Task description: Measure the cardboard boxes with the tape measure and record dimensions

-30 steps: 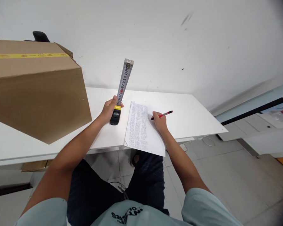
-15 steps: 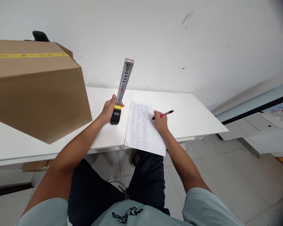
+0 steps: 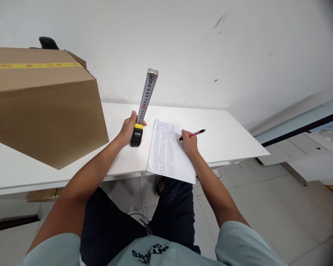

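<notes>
Yellow-and-black tape measure (image 3: 136, 137) upright on the white surface (image 3: 224, 136), clenched in the left hand (image 3: 127, 129), blade (image 3: 147, 94) run out upward. Red pen (image 3: 192, 134) pinched in the right hand (image 3: 189, 142) fingers (image 3: 183, 133), tip seemingly touching the written sheet (image 3: 166, 155) just beside the tape. Cardboard box (image 3: 41, 103) at far left, well apart.

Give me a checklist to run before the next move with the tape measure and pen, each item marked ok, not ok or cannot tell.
1. Grip of left hand on the tape measure: ok.
2. Extended blade points up, numbers facing the camera: ok.
3. Lock on the blade set: cannot tell.
4. Grip of right hand on the pen, tip at the sheet: ok.
5. Whole sheet on the table: not ok, its near edge overhangs.
6. Gap between cardboard box and both hands: ok.
</notes>
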The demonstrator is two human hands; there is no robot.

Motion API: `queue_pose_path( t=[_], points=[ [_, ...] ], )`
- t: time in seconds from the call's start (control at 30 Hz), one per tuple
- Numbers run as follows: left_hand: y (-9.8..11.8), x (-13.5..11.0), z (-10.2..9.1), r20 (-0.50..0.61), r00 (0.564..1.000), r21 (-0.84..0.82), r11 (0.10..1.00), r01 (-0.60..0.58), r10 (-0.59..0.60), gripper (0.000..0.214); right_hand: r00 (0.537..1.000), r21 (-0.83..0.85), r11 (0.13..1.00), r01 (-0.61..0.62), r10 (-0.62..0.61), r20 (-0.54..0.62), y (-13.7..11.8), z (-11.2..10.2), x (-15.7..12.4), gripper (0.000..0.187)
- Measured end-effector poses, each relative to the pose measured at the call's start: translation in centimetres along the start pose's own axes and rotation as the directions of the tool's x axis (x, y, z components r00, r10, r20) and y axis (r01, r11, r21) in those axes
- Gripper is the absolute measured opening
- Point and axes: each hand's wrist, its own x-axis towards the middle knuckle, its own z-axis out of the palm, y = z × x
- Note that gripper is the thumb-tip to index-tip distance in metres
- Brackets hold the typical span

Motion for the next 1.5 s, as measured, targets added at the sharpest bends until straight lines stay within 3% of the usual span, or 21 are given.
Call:
queue_pose_path(
  t=[0.4,0.6,0.77,0.9,1.07,1.23,1.4,1.5],
  points=[
    [0.3,-0.5,0.1,0.022,1.0,-0.001,1.0,0.02,-0.02,0.078,0.999,0.006,1.0,-0.003,0.004,-0.033,-0.2,0.0,-0.2,0.049],
    [0.0,-0.6,0.5,-0.082,0.991,0.065,0.993,-0.099,0.104,0.069,0.999,0.0,1.0,-0.014,0.014,-0.037,-0.4,0.0,-0.3,0.046],
    [0.0,-0.5,0.6,-0.194,0.958,0.184,0.967,-0.175,0.21,0.064,0.999,-0.011,1.0,-0.022,0.021,-0.038,-0.4,-0.1,-0.3,0.045],
    [0.4,-0.4,0.4,-0.175,0.931,0.291,0.92,-0.262,0.32,0.061,0.998,-0.019,1.0,-0.021,0.02,-0.058,-0.4,-0.1,-0.4,0.047],
    [0.8,-0.5,-0.2,-0.171,0.918,0.356,0.891,-0.282,0.359,0.045,1.0,-0.008,1.0,0.005,-0.006,-0.026,-0.5,0.0,-0.5,0.048],
    [0.9,-0.7,-0.8,-0.13,0.878,0.516,0.788,-0.336,0.46,0.032,0.999,-0.011,0.999,0.034,-0.035,-0.041,-0.5,0.2,-0.6,0.051],
    [1.0,-0.3,-1.1,-0.119,0.842,0.506,0.761,-0.405,0.527,0.025,0.997,-0.021,0.999,0.025,-0.027,-0.073,-0.3,0.2,-0.6,0.053],
    [1.2,-0.1,-1.1,-0.128,0.845,0.493,0.772,-0.401,0.52,0.023,0.997,-0.025,0.999,0.027,-0.028,-0.073,-0.2,0.2,-0.6,0.053]
  ],
)
